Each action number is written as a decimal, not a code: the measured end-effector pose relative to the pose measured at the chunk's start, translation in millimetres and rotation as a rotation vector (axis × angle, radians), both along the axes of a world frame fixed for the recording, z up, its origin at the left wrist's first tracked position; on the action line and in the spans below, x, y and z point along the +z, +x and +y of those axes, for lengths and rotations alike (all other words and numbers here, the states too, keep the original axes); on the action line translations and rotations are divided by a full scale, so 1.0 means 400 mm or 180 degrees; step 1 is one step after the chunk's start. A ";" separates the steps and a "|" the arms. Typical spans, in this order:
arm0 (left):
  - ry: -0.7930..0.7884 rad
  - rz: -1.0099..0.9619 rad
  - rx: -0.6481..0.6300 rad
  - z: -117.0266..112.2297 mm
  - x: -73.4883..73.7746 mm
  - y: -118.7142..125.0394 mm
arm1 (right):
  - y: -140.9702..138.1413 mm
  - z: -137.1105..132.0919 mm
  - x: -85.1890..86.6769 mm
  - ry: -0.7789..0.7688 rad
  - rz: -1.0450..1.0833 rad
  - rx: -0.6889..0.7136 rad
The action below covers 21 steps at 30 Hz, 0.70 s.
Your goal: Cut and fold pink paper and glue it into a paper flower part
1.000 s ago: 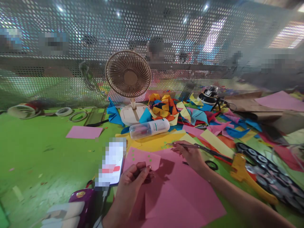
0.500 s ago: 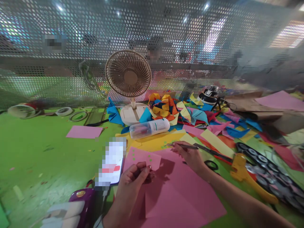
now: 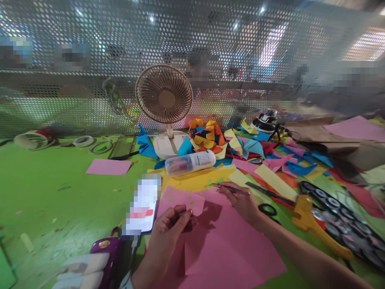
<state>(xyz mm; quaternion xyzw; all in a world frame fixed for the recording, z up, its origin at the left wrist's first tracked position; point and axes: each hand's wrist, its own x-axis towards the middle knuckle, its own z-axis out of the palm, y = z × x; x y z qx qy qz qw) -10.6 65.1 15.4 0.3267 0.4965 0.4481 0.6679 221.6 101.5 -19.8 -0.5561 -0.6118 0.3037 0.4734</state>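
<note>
Fingers of my left hand are closed on the near edge of a small pink paper card, which carries a few green dots. My right hand pinches a pair of slim metal tweezers. Their tips point left, close to small green bits on a yellow sheet. Beneath both hands lies a large pink sheet. Left of my left hand is a lit phone with a cable, its screen blurred.
A clear bottle lies behind the card, before a small fan. Folded coloured paper is heaped behind. Scissors and a yellow-handled tool lie right. A purple object sits at lower left.
The tweezers have shifted slightly in my right hand, and their tips look closer together. My left hand keeps the card nearly in place. The whole view has moved a little.
</note>
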 end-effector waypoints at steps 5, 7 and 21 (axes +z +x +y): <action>0.0012 -0.0018 0.0010 -0.001 0.000 0.001 | 0.006 0.000 -0.005 -0.0063 0.0042 -0.0014; 0.0035 -0.0013 -0.0009 0.000 -0.002 0.001 | 0.006 -0.001 -0.002 -0.0062 0.0096 -0.0006; -0.0005 0.0075 0.0034 0.002 0.008 0.003 | 0.013 0.006 0.007 -0.0299 0.0488 -0.0086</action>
